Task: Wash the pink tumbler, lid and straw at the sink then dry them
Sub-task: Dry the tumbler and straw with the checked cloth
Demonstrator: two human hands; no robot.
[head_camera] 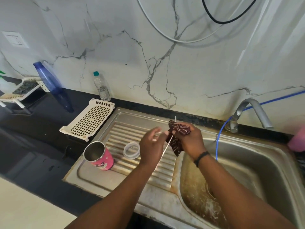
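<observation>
We are drying the straw at the centre of the frame: our right hand has its grip bunched around a dark patterned cloth wrapped on the straw's upper part, while our left hand has its fingers loosely spread beside the lower part, and we cannot tell if it pinches the straw. To do this well, we steady the bare end and draw the cloth along its whole length, turning it. The pink tumbler and clear lid sit lower left on the drainboard.
</observation>
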